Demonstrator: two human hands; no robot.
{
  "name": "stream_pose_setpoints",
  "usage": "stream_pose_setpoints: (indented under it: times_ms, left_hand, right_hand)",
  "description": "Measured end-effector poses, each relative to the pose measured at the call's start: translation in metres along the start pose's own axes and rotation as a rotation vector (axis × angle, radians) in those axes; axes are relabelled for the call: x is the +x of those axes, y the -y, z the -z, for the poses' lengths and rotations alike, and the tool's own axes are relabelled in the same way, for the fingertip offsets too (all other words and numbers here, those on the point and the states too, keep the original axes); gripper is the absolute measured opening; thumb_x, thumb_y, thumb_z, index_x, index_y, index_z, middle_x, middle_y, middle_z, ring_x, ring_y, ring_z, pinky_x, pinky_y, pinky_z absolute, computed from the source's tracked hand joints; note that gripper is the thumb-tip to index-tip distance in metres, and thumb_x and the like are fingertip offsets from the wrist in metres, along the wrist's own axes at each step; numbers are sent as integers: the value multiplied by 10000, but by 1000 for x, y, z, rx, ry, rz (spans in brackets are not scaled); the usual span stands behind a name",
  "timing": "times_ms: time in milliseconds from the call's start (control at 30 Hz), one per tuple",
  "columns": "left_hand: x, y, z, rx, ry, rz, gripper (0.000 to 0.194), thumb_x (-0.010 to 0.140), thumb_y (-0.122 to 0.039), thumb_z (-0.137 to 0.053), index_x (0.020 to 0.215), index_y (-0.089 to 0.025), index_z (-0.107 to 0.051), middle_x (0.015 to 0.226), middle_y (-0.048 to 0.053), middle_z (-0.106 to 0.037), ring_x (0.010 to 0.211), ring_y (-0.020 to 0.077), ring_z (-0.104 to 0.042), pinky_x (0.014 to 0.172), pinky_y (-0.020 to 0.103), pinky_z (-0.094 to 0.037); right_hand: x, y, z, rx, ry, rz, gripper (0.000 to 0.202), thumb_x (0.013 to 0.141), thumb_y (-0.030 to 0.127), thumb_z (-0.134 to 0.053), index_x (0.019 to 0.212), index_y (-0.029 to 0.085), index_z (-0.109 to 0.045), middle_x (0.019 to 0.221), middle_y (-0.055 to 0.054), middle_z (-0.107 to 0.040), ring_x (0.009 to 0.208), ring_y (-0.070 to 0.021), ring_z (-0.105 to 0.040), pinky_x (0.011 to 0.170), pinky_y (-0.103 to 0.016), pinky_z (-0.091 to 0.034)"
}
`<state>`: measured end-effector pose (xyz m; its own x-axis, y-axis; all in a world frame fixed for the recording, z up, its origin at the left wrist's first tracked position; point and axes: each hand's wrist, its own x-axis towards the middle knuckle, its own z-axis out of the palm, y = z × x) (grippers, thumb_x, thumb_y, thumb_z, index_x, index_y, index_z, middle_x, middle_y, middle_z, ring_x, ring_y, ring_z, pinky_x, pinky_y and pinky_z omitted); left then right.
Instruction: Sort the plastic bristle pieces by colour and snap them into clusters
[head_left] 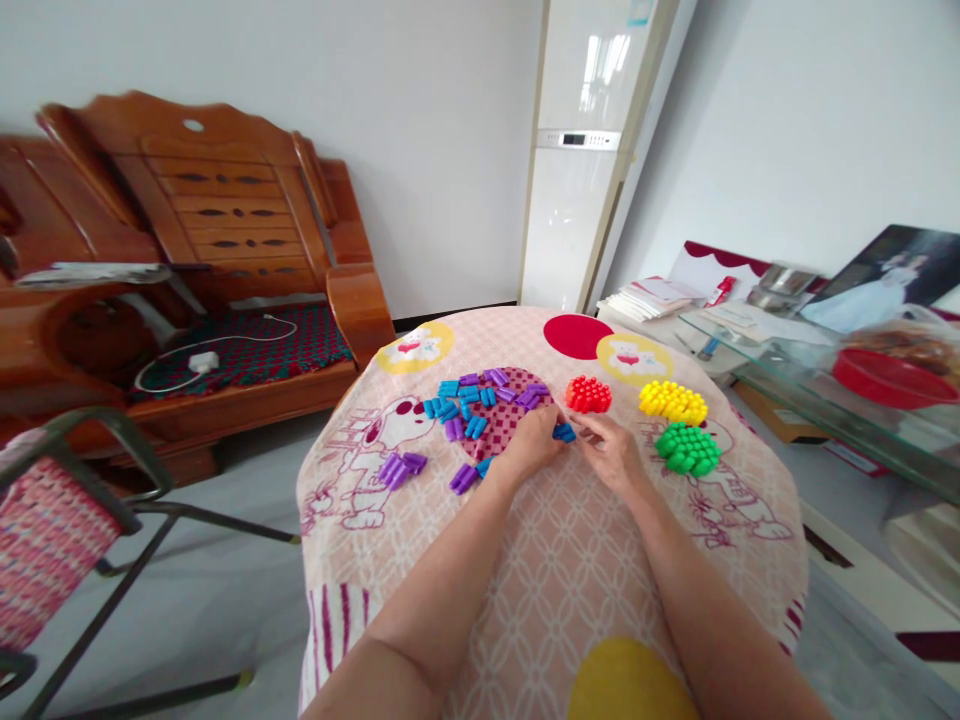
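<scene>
Over the middle of the round table, my left hand (535, 440) and my right hand (609, 448) meet, fingers curled toward each other. Blue plastic pieces (564, 432) show between them, apparently gripped by the left hand; the right fingertips touch or nearly touch their right end. What else the right fingers pinch is hidden. Loose blue pieces (448, 388) and purple pieces (395, 470) lie scattered to the left. Beyond my hands stands a tight red cluster (588, 394). A yellow cluster (673, 402) and a green cluster (687, 449) sit to the right.
A patterned cloth covers the table (555, 590). Behind at left is a wooden sofa (225, 215); a folding chair (56, 540) stands at near left. To the right, a glass-topped table (810, 385) bears papers and a red bowl (892, 378). A white floor-standing air conditioner (574, 200) rises at the back.
</scene>
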<state>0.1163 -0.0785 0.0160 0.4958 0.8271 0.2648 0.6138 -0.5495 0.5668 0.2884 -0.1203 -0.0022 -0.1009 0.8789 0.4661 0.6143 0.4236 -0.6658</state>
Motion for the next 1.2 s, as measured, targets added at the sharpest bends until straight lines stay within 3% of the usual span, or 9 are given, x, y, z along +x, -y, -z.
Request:
stream_pose_setpoints:
  times_ms: [100,200,467,567,733,900,967,1100,1200]
  left_hand:
    - [3,3,-5,-68,13,-23,170,731,-118,-618,892,-145,-667,901,85,-723,831,197,-666,781,298,-520]
    - [3,7,-6,-106,-18,-21,308,705,-70,-599,991,-151,-678,990,77,-733,885,188,-673,810,289,-532]
    - [6,3,3,-139,-51,-32,403,736,-25,-504,1070,-136,-699,1023,92,-744,921,187,-690,838,283,-541]
    - [6,11,24,-98,-175,48,381,736,-49,-553,1075,-144,-701,1064,93,-740,935,189,-690,880,301,-539]
    - [-7,50,83,-149,-325,271,300,715,-100,-603,988,-132,-722,903,60,-753,815,160,-697,780,258,-550]
    - [-29,78,118,-201,-197,429,219,707,-189,-647,900,-130,-734,651,18,-699,568,140,-636,599,243,-513]
    - [-32,81,119,-160,-196,458,200,712,-185,-644,881,-136,-739,662,23,-706,596,148,-648,619,245,-512]
    - [-28,86,109,52,-466,515,266,778,-147,-557,970,-149,-741,873,61,-756,836,185,-694,807,285,-522]
    - [-21,91,97,127,-486,500,334,845,-157,-499,1102,-146,-711,1069,92,-743,1009,205,-676,931,303,-492]
  right_hand:
    - [0,2,-5,-34,66,86,408,743,84,-532,1083,219,-713,1100,-85,-703,1023,-223,-654,865,-348,-533]
    - [-1,-1,-8,-113,97,100,354,753,87,-589,1056,223,-713,1074,-89,-695,1019,-237,-647,907,-384,-517]
    - [-1,0,-9,-317,78,44,236,806,182,-625,1033,206,-688,1020,-101,-701,968,-254,-648,852,-382,-506]
    - [-2,-5,-2,-272,29,-25,244,851,229,-564,1063,194,-680,1008,-96,-720,895,-231,-672,821,-358,-513]
    - [-3,-19,17,-277,-18,-165,317,801,231,-578,1096,207,-694,890,-59,-742,783,-207,-682,739,-315,-513]
    - [-1,-20,22,-331,-1,-218,355,759,238,-596,1091,209,-718,826,-53,-733,772,-217,-681,703,-307,-490]
    - [0,-19,21,-347,-27,-239,350,752,258,-605,1078,206,-723,826,-56,-736,767,-221,-680,701,-311,-485]
    - [0,-19,20,-440,-113,-294,318,749,296,-613,1029,202,-731,806,-60,-738,748,-228,-672,678,-312,-468]
    - [0,-20,22,-493,-99,-295,306,758,311,-610,1019,205,-731,794,-62,-738,737,-226,-666,663,-305,-452]
